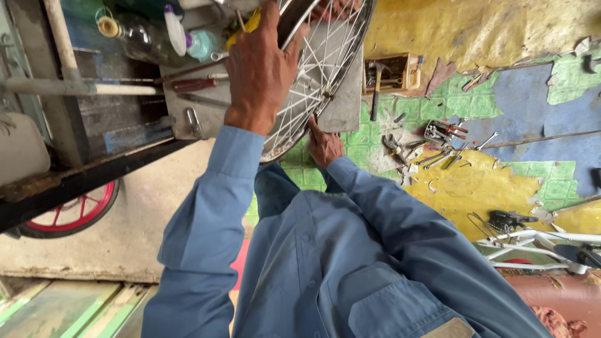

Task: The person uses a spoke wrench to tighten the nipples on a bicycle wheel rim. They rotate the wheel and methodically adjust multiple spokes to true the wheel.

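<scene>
A spoked bicycle wheel [316, 75] with a shiny metal rim stands upright in front of me. My left hand [260, 69] is raised and grips the rim near its top, thumb hooked over the edge. Lower down, my right hand [324, 145] pinches the bottom part of the rim where the spokes meet it. Whether it holds a small tool there is hidden. Both arms wear blue shirt sleeves.
A metal bench [188, 119] with bottles [141, 37] and rods stands at the left. A red wheel [75, 213] sits beneath the bench. A hammer [377, 78] lies in a wooden box. Loose tools [441, 134] lie on the patterned floor, and a white bicycle frame [532, 241] at the right.
</scene>
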A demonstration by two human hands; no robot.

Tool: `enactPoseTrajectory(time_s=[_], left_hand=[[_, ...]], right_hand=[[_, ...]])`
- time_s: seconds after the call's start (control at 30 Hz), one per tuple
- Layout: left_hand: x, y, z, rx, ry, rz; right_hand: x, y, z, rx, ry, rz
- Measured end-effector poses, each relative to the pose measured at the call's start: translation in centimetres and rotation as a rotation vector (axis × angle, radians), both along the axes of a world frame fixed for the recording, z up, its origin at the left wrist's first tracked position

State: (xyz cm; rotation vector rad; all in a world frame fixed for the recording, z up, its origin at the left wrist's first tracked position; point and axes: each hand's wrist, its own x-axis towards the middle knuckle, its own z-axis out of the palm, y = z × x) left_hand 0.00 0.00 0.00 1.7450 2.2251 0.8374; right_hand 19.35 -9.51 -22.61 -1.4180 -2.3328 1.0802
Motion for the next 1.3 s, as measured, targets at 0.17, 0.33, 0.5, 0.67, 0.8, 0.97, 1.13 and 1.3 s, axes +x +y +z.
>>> enactPoseTrajectory(time_s=[0.17,0.33,0.5,0.67,0.8,0.97,1.13,1.3], left_hand=[[0.5,0.5,0.7,-0.067,-0.05,0.023],[1.5,0.4,1.3,-0.044,0.036,0.039],[2.7,0.5,1.5,-0.109,0.004,0.055],[3.2,0.5,1.3,-0.032,0.028,0.051],[3.8,0.2,1.2,-0.01,0.054,0.076],[3.2,0.2,0.6,-0.037,-0.001,0.089],[3.4,0.2,0.2,-0.008,0.05,0.076],[3.3,0.6,0.4,-0.081,-0.01,0.11]], right_hand=[[-1.0,0.7,-0.6,-0.053,-0.145,-0.038],[-0.8,-1.4,-1.0,-0.038,-0.129,-0.057],[-1.0,-0.7,-1.9,-0.102,-0.193,-0.115],[-0.1,-2.1,-1.8,0.134,-0.068,-0.046],[-0.7,-1.2,-2.0,-0.197,-0.252,-0.128],[-0.9,-1.4,-1.7,-0.161,-0.182,-0.093],[-0.7,-2.0,-1.3,0.028,-0.121,-0.14],[-0.7,-1.8,-1.5,-0.121,-0.182,-0.033]])
